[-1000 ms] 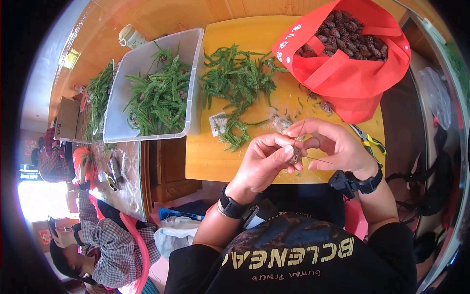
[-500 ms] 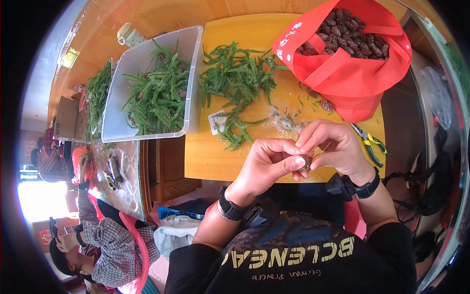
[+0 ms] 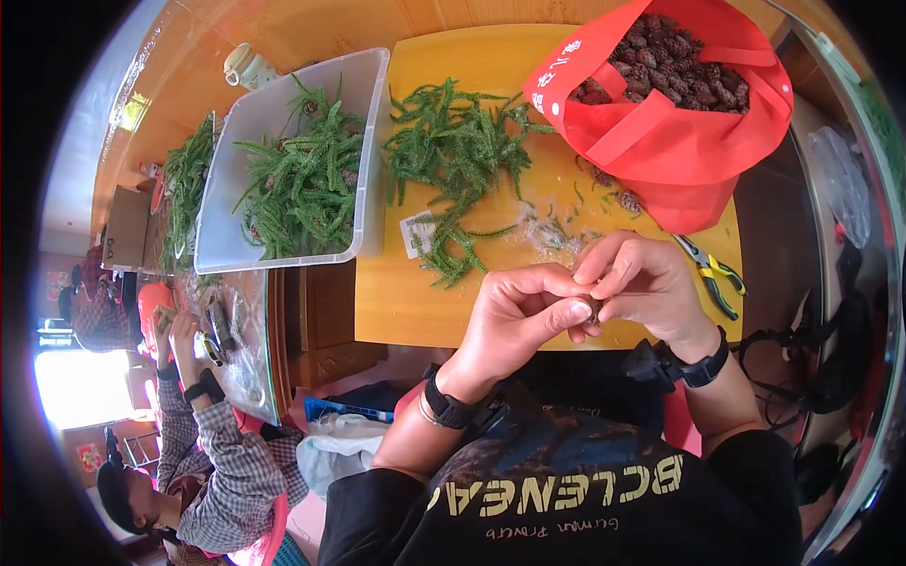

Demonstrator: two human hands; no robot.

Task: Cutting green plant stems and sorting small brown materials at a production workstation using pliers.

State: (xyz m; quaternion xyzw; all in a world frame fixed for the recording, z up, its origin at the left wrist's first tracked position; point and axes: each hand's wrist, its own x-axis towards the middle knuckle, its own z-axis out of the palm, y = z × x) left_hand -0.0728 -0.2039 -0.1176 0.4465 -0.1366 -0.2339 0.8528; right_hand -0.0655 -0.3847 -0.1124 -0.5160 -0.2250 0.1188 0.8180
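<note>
A small brown pine cone (image 3: 591, 309) is held between my two hands above the near edge of the yellow table. My left hand (image 3: 528, 307) closes on its left side with thumb and fingers. From the right, my right hand (image 3: 646, 283) pinches at the top and side of the same cone, its fingertips meeting those of the left. The fingers hide much of the cone. Beyond my hands lie green artificial pine sprigs (image 3: 462, 141), and white crumbs (image 3: 552, 231) with bits of green are scattered nearer.
A red bag (image 3: 661, 170) full of pine cones stands at the back right, yellow-handled pliers (image 3: 710, 275) near it. At left, a clear plastic bin (image 3: 212, 231) holds sprigs with cones. A co-worker in a checked shirt (image 3: 231, 472) sits at another table.
My hands stay nearly in place on the cone, with a slight shift of the right fingers. The co-worker at left has raised both hands together over the other table.
</note>
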